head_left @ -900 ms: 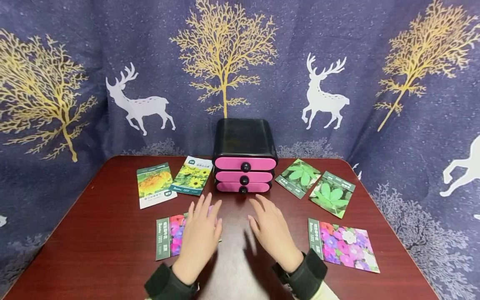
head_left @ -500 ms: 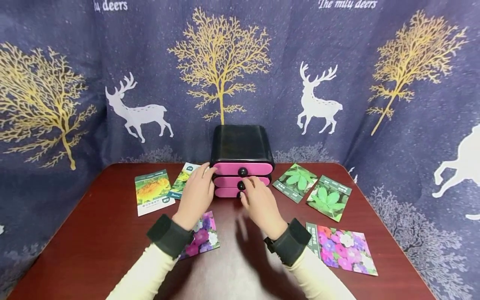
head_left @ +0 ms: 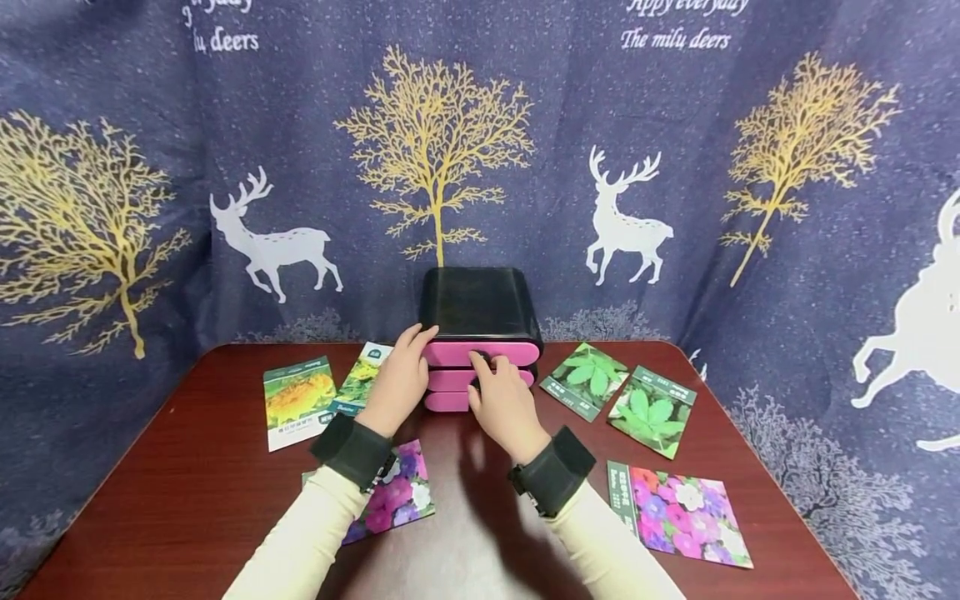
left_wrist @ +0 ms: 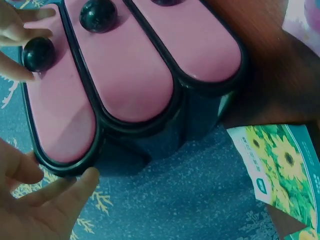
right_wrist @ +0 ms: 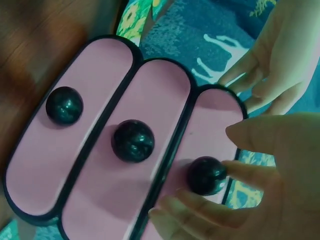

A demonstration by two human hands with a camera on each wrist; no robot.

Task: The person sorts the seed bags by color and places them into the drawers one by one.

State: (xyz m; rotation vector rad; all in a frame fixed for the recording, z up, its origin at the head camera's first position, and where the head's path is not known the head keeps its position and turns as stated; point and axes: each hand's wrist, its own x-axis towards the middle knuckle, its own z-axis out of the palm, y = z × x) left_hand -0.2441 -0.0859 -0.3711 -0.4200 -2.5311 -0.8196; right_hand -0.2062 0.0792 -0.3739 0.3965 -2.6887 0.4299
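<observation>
A small black drawer box [head_left: 480,300] with pink drawer fronts stands at the far middle of the table. Its drawers are closed, and each carries a round black knob. My right hand [head_left: 506,404] is at the top drawer, with fingertips on either side of its knob [right_wrist: 206,175]; the thumb stands above the pink front in the right wrist view. At the box's upper left corner rests my left hand [head_left: 401,375], fairly straight fingers touching the black edge [left_wrist: 65,170]. The lower two knobs are mostly hidden by my right hand in the head view.
Flower packets lie to the left: an orange-flowered one [head_left: 300,402], a yellow-flowered one [head_left: 356,383] and a pink-purple one [head_left: 397,496] partly under my left arm. Right of the box are two green-leaf packets [head_left: 651,412] and another pink-purple packet [head_left: 678,512]. A printed curtain [head_left: 480,208] hangs behind.
Both hands have moved forward from above the table to the drawer box. The left has come to its upper corner, the right to the top drawer's knob. The head view has tilted up.
</observation>
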